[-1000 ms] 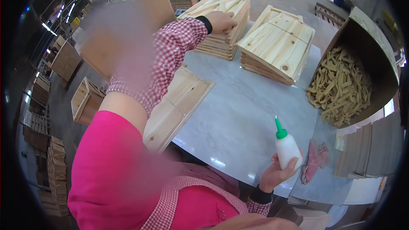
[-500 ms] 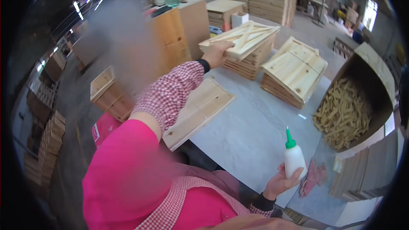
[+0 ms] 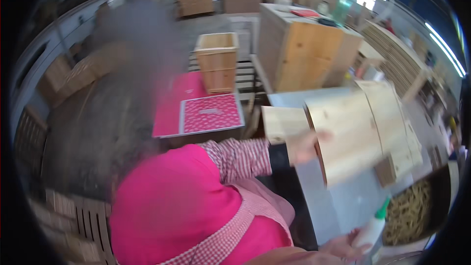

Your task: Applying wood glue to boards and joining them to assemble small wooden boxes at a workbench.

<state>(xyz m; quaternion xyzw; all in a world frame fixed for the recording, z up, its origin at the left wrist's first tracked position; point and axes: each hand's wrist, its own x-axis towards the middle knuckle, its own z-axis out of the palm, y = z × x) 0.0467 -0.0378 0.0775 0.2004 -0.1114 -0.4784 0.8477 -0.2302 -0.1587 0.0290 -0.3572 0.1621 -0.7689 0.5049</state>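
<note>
Presently, the left hand [image 3: 303,148] is at the near left edge of a wooden panel [image 3: 346,135], so the panel lies to the right of this hand and touches it. The hand is partly closed and has hold of this edge, the thumb side reaching over the upper face (the fingers are blurred, and I cannot tell how they lie underneath). The panel is tilted above the grey table [image 3: 331,211], and just beyond its right side there are further pale boards [image 3: 390,110]. A smaller flat board [image 3: 284,119] is near the hand, at its far left side. The right hand [image 3: 343,248], low in the view, is curled around a white bottle [image 3: 371,231] with a green nozzle, which points upward and slightly right. Just beside the bottle, the carton [image 3: 443,189] holds many thin yellowish strips [image 3: 406,216].
</note>
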